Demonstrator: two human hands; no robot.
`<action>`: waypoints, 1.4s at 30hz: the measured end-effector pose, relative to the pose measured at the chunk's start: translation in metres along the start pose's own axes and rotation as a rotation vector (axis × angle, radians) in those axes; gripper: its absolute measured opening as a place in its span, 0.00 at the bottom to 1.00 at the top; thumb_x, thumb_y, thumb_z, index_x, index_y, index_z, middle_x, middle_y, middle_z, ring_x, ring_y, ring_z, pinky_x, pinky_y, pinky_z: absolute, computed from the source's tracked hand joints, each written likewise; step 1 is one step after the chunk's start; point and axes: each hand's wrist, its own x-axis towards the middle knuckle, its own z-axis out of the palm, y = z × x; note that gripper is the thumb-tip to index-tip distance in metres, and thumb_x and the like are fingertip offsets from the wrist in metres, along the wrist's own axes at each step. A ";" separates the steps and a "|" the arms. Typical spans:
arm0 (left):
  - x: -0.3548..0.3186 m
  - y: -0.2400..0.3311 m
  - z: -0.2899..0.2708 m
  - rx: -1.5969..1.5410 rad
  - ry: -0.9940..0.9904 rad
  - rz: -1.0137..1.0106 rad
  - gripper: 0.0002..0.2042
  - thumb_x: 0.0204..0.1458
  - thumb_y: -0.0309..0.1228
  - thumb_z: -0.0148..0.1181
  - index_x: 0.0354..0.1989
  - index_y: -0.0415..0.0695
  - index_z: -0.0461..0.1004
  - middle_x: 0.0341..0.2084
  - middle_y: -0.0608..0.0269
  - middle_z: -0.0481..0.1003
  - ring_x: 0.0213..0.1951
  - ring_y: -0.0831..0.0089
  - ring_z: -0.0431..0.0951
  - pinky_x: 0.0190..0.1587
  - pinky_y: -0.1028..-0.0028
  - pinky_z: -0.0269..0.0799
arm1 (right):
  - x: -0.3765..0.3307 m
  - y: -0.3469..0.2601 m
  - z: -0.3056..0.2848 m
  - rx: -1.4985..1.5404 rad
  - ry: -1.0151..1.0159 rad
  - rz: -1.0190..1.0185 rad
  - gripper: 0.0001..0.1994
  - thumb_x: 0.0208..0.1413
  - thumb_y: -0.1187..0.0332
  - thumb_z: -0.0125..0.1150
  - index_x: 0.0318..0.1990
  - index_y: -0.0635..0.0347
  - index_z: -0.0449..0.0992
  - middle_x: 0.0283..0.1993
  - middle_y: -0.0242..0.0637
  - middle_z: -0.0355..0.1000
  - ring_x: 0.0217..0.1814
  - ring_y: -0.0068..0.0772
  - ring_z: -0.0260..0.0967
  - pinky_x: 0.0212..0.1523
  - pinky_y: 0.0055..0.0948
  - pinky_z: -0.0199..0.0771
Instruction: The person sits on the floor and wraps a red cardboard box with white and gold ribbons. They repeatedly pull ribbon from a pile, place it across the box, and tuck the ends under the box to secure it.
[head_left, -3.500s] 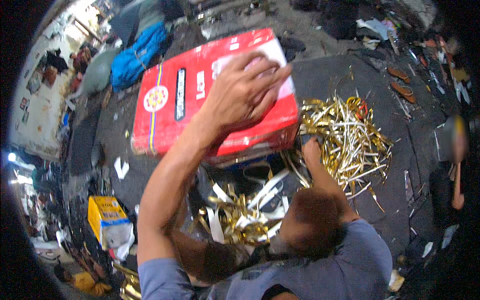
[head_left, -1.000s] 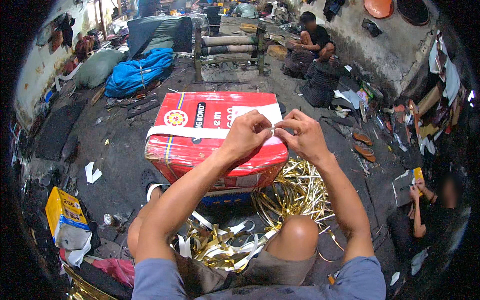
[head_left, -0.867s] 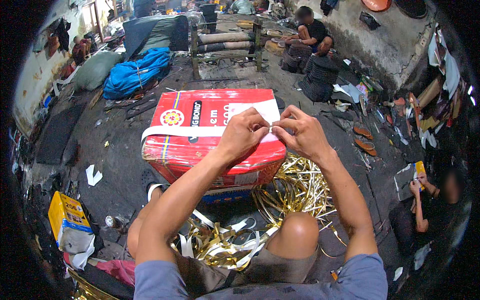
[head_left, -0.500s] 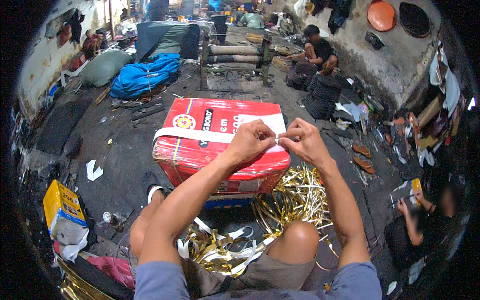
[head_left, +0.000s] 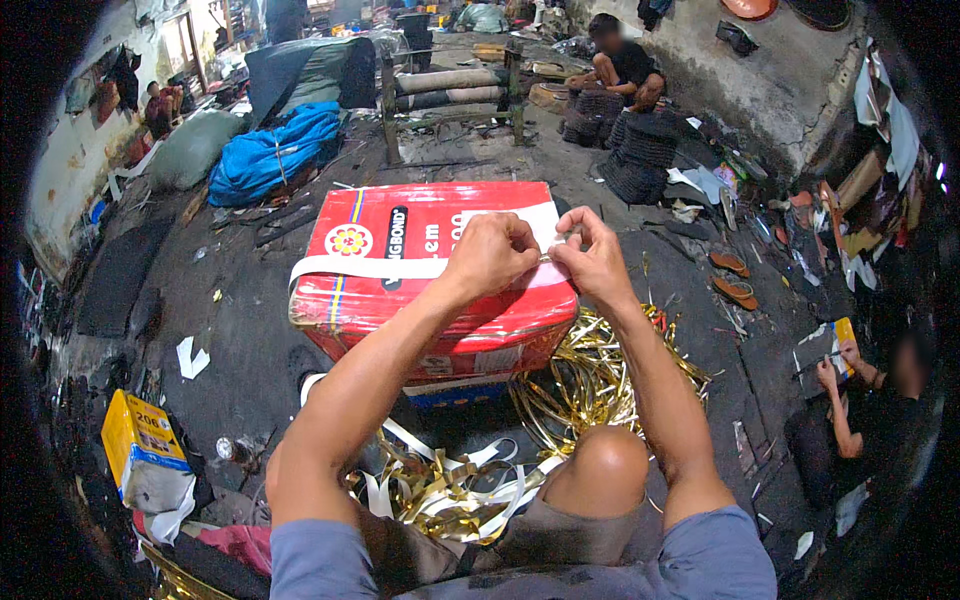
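A red cardboard box [head_left: 415, 325], shiny with clear wrap, stands in front of me. Across its top from the left edge lies a flat white strip [head_left: 350, 266], which runs under my left hand [head_left: 488, 256]. That hand is closed, thumb and fingers pinching the strip. Beside it, over the right part of the box top, my right hand [head_left: 592, 258] is closed in a pinch too. A small pale bit, apparently the strip's end, shows between the fingertips of both hands; the fingers hide most of it.
Shiny gold strips [head_left: 570, 385] lie heaped right of the box, and gold and white strips [head_left: 430, 495] by my legs. A yellow box [head_left: 140, 440] stands left. Sandals [head_left: 735, 292] lie right. One person [head_left: 880, 400] works at right, another [head_left: 625, 75] sits further back.
My view has shifted slightly, so the box sits a little further left. Both hands stay pinched close together over the box top; the right fingers have curled and lifted slightly.
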 end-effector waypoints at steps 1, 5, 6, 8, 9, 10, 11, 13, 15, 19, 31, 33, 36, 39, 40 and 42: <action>0.006 0.001 -0.004 0.011 -0.062 -0.010 0.07 0.46 0.30 0.69 0.28 0.38 0.85 0.25 0.52 0.83 0.28 0.62 0.84 0.36 0.65 0.79 | 0.001 -0.002 -0.001 0.066 -0.018 0.038 0.09 0.53 0.76 0.63 0.42 0.58 0.74 0.25 0.23 0.68 0.25 0.15 0.66 0.23 0.22 0.62; 0.015 -0.005 -0.007 0.001 -0.141 0.027 0.06 0.45 0.29 0.69 0.27 0.38 0.85 0.22 0.53 0.83 0.25 0.65 0.84 0.34 0.66 0.79 | -0.002 0.010 0.000 0.198 0.049 0.129 0.11 0.60 0.71 0.69 0.44 0.55 0.71 0.27 0.23 0.71 0.26 0.15 0.65 0.23 0.22 0.60; 0.015 -0.009 -0.005 -0.023 -0.114 0.047 0.06 0.46 0.29 0.69 0.28 0.38 0.85 0.23 0.53 0.83 0.25 0.65 0.84 0.34 0.66 0.79 | -0.004 0.015 0.002 0.297 0.087 0.214 0.13 0.64 0.60 0.69 0.40 0.57 0.74 0.27 0.25 0.72 0.28 0.14 0.64 0.26 0.23 0.62; 0.012 -0.009 0.001 -0.076 -0.069 0.088 0.07 0.46 0.29 0.69 0.28 0.38 0.85 0.23 0.53 0.83 0.26 0.66 0.83 0.33 0.67 0.78 | -0.006 0.021 -0.003 0.200 0.050 0.172 0.15 0.66 0.56 0.66 0.36 0.59 0.75 0.27 0.26 0.73 0.30 0.15 0.64 0.29 0.23 0.63; 0.011 -0.006 0.005 -0.099 -0.032 0.103 0.06 0.47 0.28 0.69 0.28 0.37 0.85 0.24 0.53 0.82 0.26 0.66 0.83 0.33 0.67 0.78 | -0.007 0.024 -0.007 0.152 0.035 0.154 0.17 0.67 0.55 0.65 0.34 0.59 0.75 0.28 0.27 0.73 0.30 0.15 0.63 0.31 0.23 0.63; 0.010 -0.002 0.008 -0.123 0.005 0.119 0.06 0.47 0.28 0.70 0.29 0.37 0.84 0.24 0.53 0.82 0.26 0.66 0.83 0.33 0.68 0.77 | -0.004 0.030 -0.004 -0.060 0.089 0.017 0.20 0.68 0.52 0.61 0.30 0.59 0.76 0.27 0.26 0.72 0.31 0.16 0.61 0.33 0.25 0.63; 0.006 -0.002 0.011 -0.142 0.036 0.119 0.06 0.47 0.28 0.70 0.29 0.36 0.84 0.25 0.53 0.82 0.27 0.66 0.82 0.33 0.68 0.77 | -0.004 0.029 -0.001 -0.056 0.076 -0.004 0.18 0.69 0.55 0.61 0.29 0.57 0.74 0.27 0.24 0.69 0.31 0.14 0.59 0.32 0.24 0.60; 0.001 -0.003 0.013 -0.149 0.051 0.108 0.07 0.50 0.28 0.68 0.28 0.35 0.82 0.25 0.54 0.81 0.28 0.70 0.80 0.34 0.68 0.76 | -0.004 0.025 -0.001 -0.045 0.047 -0.047 0.16 0.70 0.60 0.60 0.28 0.53 0.72 0.27 0.19 0.62 0.31 0.12 0.55 0.31 0.21 0.56; -0.006 -0.002 0.015 -0.157 0.069 0.096 0.08 0.52 0.28 0.67 0.27 0.35 0.81 0.24 0.55 0.80 0.29 0.73 0.79 0.35 0.69 0.75 | -0.011 0.011 -0.003 0.441 -0.061 0.348 0.12 0.69 0.64 0.60 0.30 0.51 0.72 0.25 0.20 0.64 0.29 0.14 0.62 0.32 0.23 0.64; -0.003 0.004 0.021 -0.217 0.060 0.064 0.07 0.52 0.27 0.67 0.27 0.35 0.80 0.24 0.55 0.79 0.29 0.74 0.78 0.33 0.70 0.73 | -0.027 0.052 0.009 0.838 0.034 0.516 0.09 0.71 0.62 0.55 0.40 0.52 0.77 0.31 0.32 0.75 0.31 0.29 0.73 0.35 0.37 0.78; 0.001 0.012 0.022 -0.159 0.058 0.089 0.05 0.52 0.25 0.65 0.27 0.36 0.82 0.27 0.56 0.79 0.30 0.70 0.79 0.35 0.69 0.73 | 0.040 -0.002 -0.034 -0.360 0.067 0.189 0.27 0.70 0.42 0.49 0.41 0.61 0.78 0.33 0.48 0.79 0.32 0.46 0.79 0.34 0.48 0.79; 0.003 0.011 0.023 -0.135 0.070 0.101 0.05 0.52 0.24 0.65 0.27 0.36 0.82 0.26 0.56 0.79 0.30 0.70 0.79 0.35 0.69 0.73 | 0.043 -0.034 -0.006 -0.704 0.084 0.172 0.24 0.70 0.48 0.50 0.44 0.65 0.79 0.40 0.57 0.80 0.45 0.58 0.79 0.46 0.56 0.77; 0.001 0.003 0.022 -0.113 0.084 0.120 0.04 0.52 0.24 0.65 0.29 0.36 0.82 0.27 0.55 0.79 0.31 0.70 0.79 0.35 0.69 0.74 | 0.044 -0.038 0.007 -0.882 0.046 0.195 0.19 0.69 0.57 0.50 0.46 0.67 0.80 0.48 0.62 0.79 0.54 0.66 0.77 0.56 0.60 0.76; 0.000 0.002 0.025 -0.173 0.085 0.106 0.05 0.52 0.24 0.66 0.29 0.35 0.82 0.27 0.55 0.79 0.31 0.71 0.79 0.35 0.70 0.74 | 0.050 0.000 0.003 -0.940 0.010 0.036 0.14 0.61 0.64 0.57 0.37 0.65 0.84 0.43 0.58 0.81 0.51 0.62 0.80 0.54 0.57 0.79; 0.001 0.003 0.025 -0.153 0.071 0.104 0.05 0.52 0.25 0.66 0.30 0.34 0.83 0.27 0.55 0.80 0.32 0.72 0.79 0.35 0.71 0.75 | 0.054 0.012 -0.001 -1.027 -0.039 -0.080 0.13 0.59 0.64 0.58 0.34 0.64 0.84 0.41 0.56 0.82 0.49 0.60 0.81 0.53 0.55 0.80; 0.002 0.005 0.024 -0.177 0.043 0.057 0.05 0.52 0.25 0.67 0.30 0.35 0.83 0.27 0.56 0.80 0.31 0.74 0.79 0.34 0.72 0.74 | 0.057 0.041 -0.006 -1.340 -0.059 -0.582 0.10 0.49 0.66 0.61 0.23 0.58 0.85 0.32 0.45 0.82 0.41 0.47 0.82 0.45 0.48 0.82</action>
